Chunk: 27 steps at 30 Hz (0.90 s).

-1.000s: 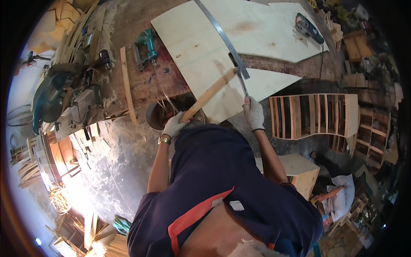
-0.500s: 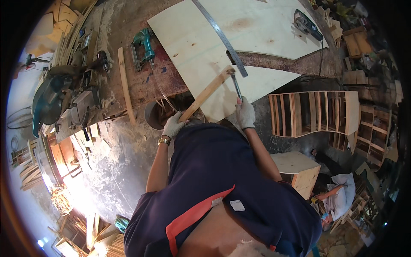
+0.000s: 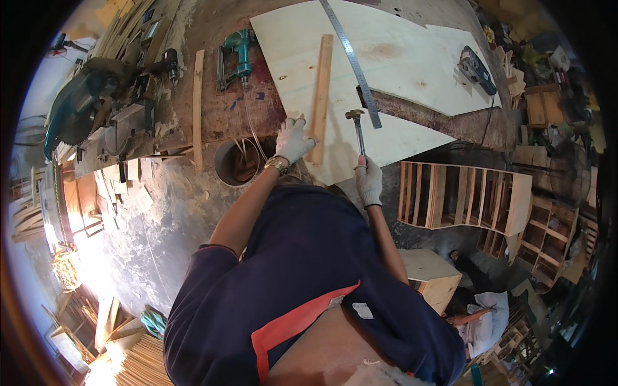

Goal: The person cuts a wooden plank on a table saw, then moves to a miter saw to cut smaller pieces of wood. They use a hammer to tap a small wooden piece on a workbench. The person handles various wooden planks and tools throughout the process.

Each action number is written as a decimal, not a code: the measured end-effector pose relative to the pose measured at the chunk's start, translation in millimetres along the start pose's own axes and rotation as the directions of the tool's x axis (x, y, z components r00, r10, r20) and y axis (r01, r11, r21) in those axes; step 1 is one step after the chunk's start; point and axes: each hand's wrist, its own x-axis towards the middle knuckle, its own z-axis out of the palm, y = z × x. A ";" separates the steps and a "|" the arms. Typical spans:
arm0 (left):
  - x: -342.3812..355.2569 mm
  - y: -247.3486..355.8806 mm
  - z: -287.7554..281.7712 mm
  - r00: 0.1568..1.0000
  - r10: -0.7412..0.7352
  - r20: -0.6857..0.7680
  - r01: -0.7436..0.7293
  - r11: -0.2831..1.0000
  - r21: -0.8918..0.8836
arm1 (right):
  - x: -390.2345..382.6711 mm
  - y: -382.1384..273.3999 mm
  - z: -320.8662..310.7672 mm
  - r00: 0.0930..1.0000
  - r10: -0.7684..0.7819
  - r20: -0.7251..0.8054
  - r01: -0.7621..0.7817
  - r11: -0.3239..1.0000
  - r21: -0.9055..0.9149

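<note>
My left hand (image 3: 295,139), in a white work glove with a watch at the wrist, is open with its fingers spread. Its fingertips are at the side of a wooden strip (image 3: 322,90), which lies lengthwise on a pale plywood sheet (image 3: 386,71). In my gloved right hand (image 3: 369,182) is a hammer (image 3: 359,132), gripped by the handle with the head pointing away from me over the plywood. A long steel ruler (image 3: 347,51) rests on the sheet, just right of the hammer head.
A teal nail gun (image 3: 239,55) and another wooden strip (image 3: 198,109) lie left on the bench. Farther left stands a mitre saw (image 3: 77,122). A corded power tool (image 3: 476,71) sits at the right. Below are a bucket (image 3: 225,164), a slatted wooden frame (image 3: 463,193) and another person (image 3: 483,321).
The wooden strip has swung from a slant in my left hand to lying lengthwise on the plywood. My left fingers have opened. The hammer has come away from the strip's end.
</note>
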 end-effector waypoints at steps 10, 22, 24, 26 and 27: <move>15.2 2.6 34.6 0.998 -0.040 -0.046 0.048 0.984 0.170 | 18.6 -44.6 -0.3 0.996 -0.088 -0.022 0.086 0.994 -0.073; 21.8 21.6 61.5 0.994 -0.032 -0.100 0.059 0.958 0.282 | 24.0 4.4 11.2 0.992 0.057 0.115 -0.024 0.962 -0.271; 23.0 19.0 64.2 0.993 -0.024 -0.116 0.057 0.958 0.282 | 27.6 5.6 -2.5 0.993 0.030 0.112 -0.002 0.970 -0.243; 23.8 18.0 66.4 0.995 -0.041 -0.087 0.063 0.961 0.269 | 29.4 0.0 -12.1 0.997 -0.026 0.067 0.036 0.987 -0.157; 24.1 18.0 67.1 0.996 -0.043 -0.084 0.066 0.954 0.294 | 29.7 -3.8 -13.4 1.000 -0.012 0.026 0.015 0.993 -0.120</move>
